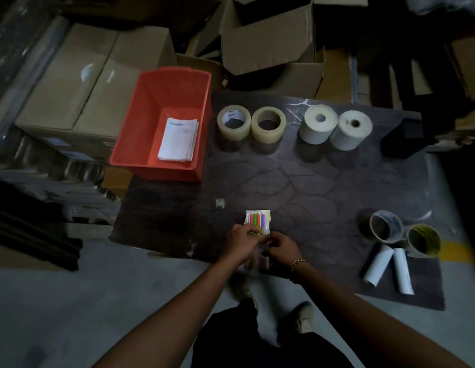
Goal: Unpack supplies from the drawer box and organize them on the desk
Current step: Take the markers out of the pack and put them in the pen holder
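Observation:
A pack of coloured markers (257, 220) lies near the front edge of the dark mat (297, 181). My left hand (241, 241) and my right hand (280, 247) both pinch its near end, fingers closed on the wrapper. The orange drawer box (151, 107) stands at the mat's left, holding a stack of white papers (179, 139). Two clear tape rolls (251, 123) and two white paper rolls (336, 127) line the far side of the mat. At the right are two more tape rolls (405, 232) and two small white tubes (389, 268).
Cardboard boxes (92, 83) stand left of and behind the orange box. A dark block (402, 140) sits at the mat's far right corner. Grey floor lies in front, with my feet (305, 314) below the hands.

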A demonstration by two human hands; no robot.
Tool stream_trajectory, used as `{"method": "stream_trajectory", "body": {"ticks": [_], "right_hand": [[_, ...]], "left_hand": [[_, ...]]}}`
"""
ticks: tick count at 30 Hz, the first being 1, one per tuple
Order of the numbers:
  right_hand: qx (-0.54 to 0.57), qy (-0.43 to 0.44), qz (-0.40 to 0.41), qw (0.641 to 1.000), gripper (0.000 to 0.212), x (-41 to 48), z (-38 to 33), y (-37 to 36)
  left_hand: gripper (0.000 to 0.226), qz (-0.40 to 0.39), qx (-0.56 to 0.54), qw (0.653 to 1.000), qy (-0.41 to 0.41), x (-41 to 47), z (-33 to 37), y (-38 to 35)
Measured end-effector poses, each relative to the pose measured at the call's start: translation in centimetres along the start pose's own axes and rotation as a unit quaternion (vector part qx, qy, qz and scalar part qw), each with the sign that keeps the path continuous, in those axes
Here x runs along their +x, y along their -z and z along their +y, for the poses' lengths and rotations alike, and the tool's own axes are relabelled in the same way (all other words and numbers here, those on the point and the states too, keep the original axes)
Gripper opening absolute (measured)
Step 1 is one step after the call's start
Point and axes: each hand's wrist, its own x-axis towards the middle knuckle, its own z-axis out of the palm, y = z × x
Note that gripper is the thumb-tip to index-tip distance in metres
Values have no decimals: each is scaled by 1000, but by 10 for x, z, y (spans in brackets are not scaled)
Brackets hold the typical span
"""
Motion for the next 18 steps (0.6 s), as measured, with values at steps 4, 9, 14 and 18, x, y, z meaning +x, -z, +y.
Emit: {"method": "stream_trajectory", "body": {"ticks": [4,9,14,18], "right_hand": [[-41,-5,34,999,24,0,-4,5],[23,32,42,998,41,2,-4,22],[135,63,37,988,43,-6,-42,48],[249,54,6,967,36,-18,-90,84]], "left_hand": [[26,-8,23,1000,-10,1,-2,0],[23,-12,-81,997,-5,-2,7,-1],[28,-104,-340,933,47,-15,58,28],[28,-88,-371,924,23,-14,90,52]]}}
